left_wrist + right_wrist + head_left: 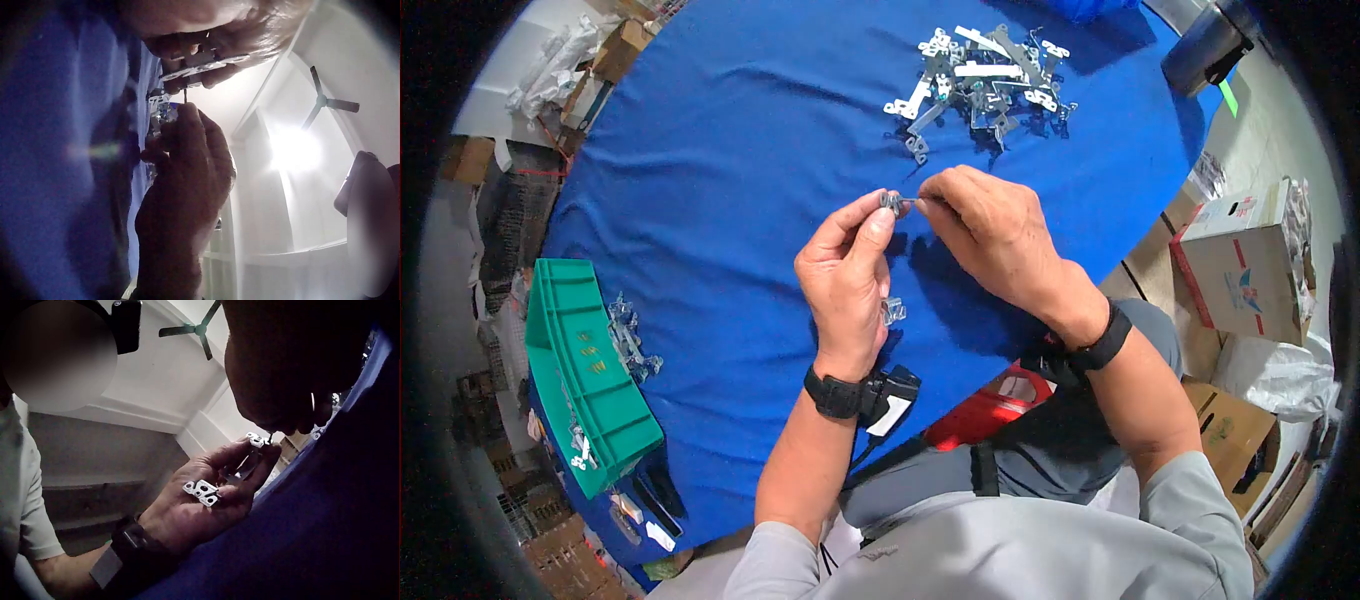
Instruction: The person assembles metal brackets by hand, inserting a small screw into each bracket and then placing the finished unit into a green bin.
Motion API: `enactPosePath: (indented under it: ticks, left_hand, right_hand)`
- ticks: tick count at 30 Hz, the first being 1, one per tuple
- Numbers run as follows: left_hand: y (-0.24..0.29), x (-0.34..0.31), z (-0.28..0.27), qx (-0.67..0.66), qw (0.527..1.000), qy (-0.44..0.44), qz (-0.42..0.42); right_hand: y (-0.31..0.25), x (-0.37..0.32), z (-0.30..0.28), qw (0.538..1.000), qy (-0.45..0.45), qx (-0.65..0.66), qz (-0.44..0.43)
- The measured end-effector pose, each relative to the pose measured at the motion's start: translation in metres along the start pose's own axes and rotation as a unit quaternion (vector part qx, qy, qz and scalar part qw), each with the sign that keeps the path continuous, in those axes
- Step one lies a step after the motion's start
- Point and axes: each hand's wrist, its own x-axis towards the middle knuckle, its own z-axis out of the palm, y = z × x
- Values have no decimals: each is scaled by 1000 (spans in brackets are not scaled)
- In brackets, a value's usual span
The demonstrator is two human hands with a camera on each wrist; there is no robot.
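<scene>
Raised over the blue cloth, my left hand (845,285) grips a metal bracket (242,472) between thumb and fingers. One holed end plate of it (201,492) lies against the palm; the other end (890,203) sticks out at the fingertips. My right hand (990,230) has its thumb and index finger pinched on a thin dark pin (185,95), whose tip meets the bracket's far end. Most of the pin is hidden by the right fingers.
A heap of metal brackets (990,70) lies at the back of the blue-covered table (730,150). On the left stands a green tray (635,425) holding small brass-coloured pieces (590,352), with more brackets (630,340) beside it. Cardboard boxes (1245,265) stand on the floor at right.
</scene>
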Motion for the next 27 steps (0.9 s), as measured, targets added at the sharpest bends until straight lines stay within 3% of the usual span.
enactPosePath:
  ticks: [16,27]
  left_hand:
    - [3,0,4,8,999,47,-4]
    - [1,1,4,16,999,49,16]
  right_hand:
    - [4,-1,7,1000,22,21,-6]
    - [4,-1,6,998,27,-37,-42]
